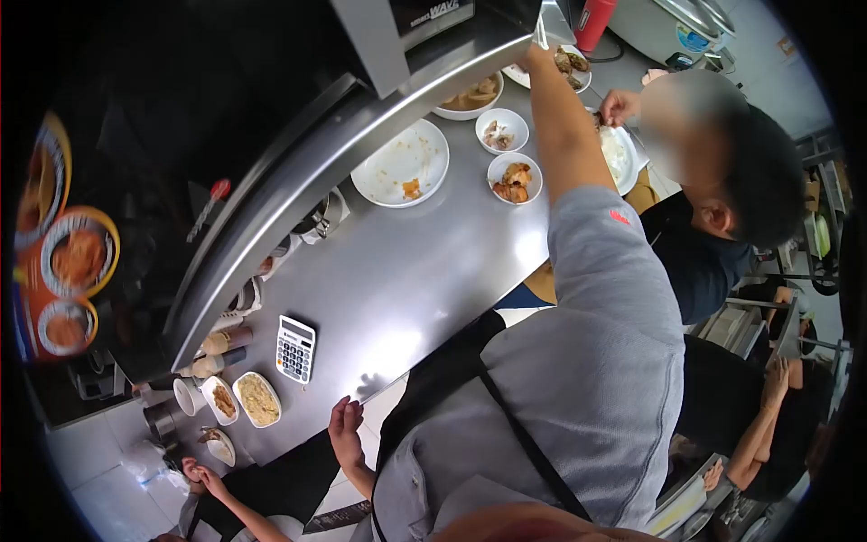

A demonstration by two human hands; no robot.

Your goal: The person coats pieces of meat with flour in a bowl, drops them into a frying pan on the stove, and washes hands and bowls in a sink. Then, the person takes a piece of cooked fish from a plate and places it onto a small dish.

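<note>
My right arm stretches far over the steel counter [424, 253], and my right hand [539, 56] is mostly hidden at the shelf edge, beside a plate of dark food pieces [571, 65]; its fingers cannot be made out. Near the counter's front edge hangs my left hand [346, 425], fingers loosely bent and apart, holding nothing. A white calculator [296, 349] lies to its upper left. Between the arm and the shelf are a large white bowl with food scraps [402, 163], a small bowl of orange-brown pieces [515, 181] and another with scraps [501, 130].
A person at the right has a hand [618, 107] by a white plate [619, 163]. Another person's hands [206, 474] are at the lower left, near dishes of food [258, 399]. A steel shelf edge [298, 190] overhangs the counter. More people stand behind, at the right.
</note>
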